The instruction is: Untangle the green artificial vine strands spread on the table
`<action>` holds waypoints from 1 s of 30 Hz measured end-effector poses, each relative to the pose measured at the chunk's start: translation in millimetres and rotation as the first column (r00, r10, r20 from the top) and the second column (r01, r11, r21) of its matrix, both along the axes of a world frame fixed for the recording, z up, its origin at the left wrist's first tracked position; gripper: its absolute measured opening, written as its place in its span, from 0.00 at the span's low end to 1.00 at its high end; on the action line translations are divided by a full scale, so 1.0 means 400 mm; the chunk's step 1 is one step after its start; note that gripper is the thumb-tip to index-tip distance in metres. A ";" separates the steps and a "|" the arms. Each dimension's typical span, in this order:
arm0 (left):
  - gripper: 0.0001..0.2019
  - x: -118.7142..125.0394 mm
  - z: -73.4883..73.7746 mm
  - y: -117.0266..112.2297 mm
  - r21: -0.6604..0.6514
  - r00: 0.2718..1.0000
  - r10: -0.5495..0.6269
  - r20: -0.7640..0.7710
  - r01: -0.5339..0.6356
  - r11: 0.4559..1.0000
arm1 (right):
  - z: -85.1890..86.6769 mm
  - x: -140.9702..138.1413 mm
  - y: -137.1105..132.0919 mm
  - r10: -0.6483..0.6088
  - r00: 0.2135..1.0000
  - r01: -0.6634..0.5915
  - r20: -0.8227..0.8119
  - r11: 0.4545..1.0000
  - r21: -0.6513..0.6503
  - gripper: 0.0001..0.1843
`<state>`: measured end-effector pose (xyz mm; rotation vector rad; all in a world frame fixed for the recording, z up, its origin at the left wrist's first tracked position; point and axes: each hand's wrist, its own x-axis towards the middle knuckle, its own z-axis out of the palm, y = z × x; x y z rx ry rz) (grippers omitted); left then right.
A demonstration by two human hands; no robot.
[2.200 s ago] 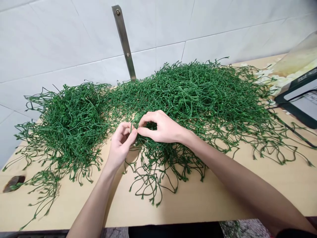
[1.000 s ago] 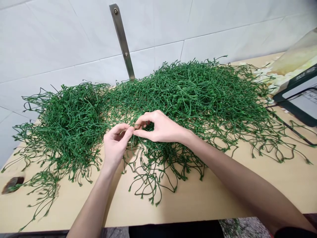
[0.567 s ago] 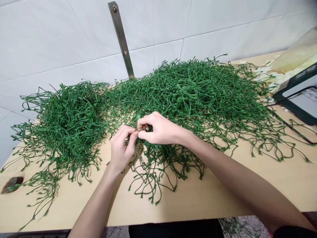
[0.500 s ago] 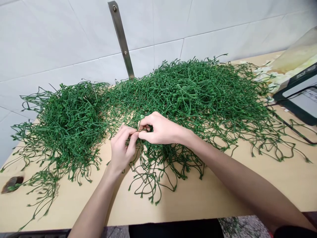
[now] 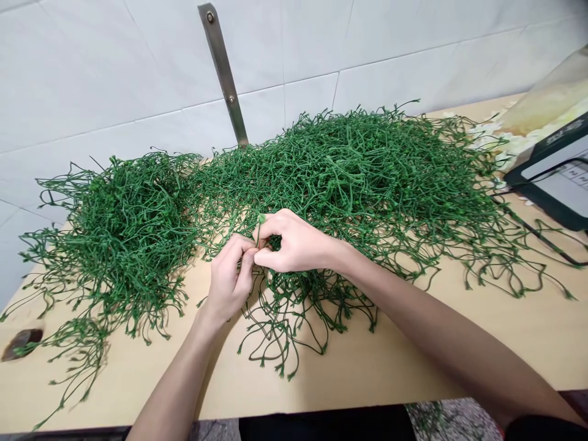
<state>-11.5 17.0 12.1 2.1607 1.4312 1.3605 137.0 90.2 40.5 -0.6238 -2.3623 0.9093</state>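
Observation:
A big tangle of thin green plastic stems (image 5: 349,171) lies across the wooden table (image 5: 367,367), with a second heap (image 5: 124,226) to its left. My left hand (image 5: 229,278) and my right hand (image 5: 294,242) meet at the front edge of the big tangle. Both are closed in a pinch, fingertips touching each other. Between them stands one green stem (image 5: 260,225), its tip poking up above my right forefinger. More loose stems hang down toward me under the hands.
A tiled wall rises behind the table, with a slanted metal bracket (image 5: 223,70) fixed to it. At the right edge sit a dark device with a screen (image 5: 555,180) and its cable, and a clear bag of pale pieces (image 5: 542,110). A dark knot (image 5: 21,343) marks the table's left.
My left hand has risen and curled more tightly against the right hand's fingertips. The stem tip now stands clear above my right forefinger. The heaps have not moved.

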 end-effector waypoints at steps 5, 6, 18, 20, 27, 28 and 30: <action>0.12 -0.001 0.003 -0.003 0.007 1.000 0.004 0.011 -0.004 1.000 | -0.006 -0.004 0.005 0.048 0.994 -0.048 -0.100 0.999 0.000 0.08; 0.12 -0.002 0.003 -0.003 0.007 1.000 0.007 0.013 -0.007 1.000 | -0.008 -0.005 0.006 0.050 0.992 -0.051 -0.113 0.999 -0.002 0.08; 0.16 -0.015 -0.001 0.008 -0.090 0.951 0.048 0.304 -0.022 0.996 | -0.024 -0.008 0.010 0.119 0.952 -0.143 -0.281 0.987 -0.069 0.10; 0.16 -0.022 -0.001 0.008 -0.127 0.920 0.113 0.375 -0.070 0.989 | -0.017 -0.003 0.012 0.136 0.950 -0.172 -0.281 0.979 -0.107 0.13; 0.09 -0.028 0.006 0.013 -0.053 0.936 0.147 0.319 -0.137 0.989 | 0.004 0.003 0.009 -0.027 0.988 0.015 -0.153 0.997 -0.076 0.07; 0.07 -0.029 0.005 0.014 -0.048 0.939 0.143 0.314 -0.134 0.990 | 0.005 0.004 0.008 -0.022 0.989 0.009 -0.144 0.996 -0.091 0.08; 0.06 -0.029 0.003 0.014 -0.052 0.938 0.159 0.307 -0.150 0.987 | 0.009 0.005 0.009 -0.001 0.991 -0.014 -0.131 0.993 -0.120 0.09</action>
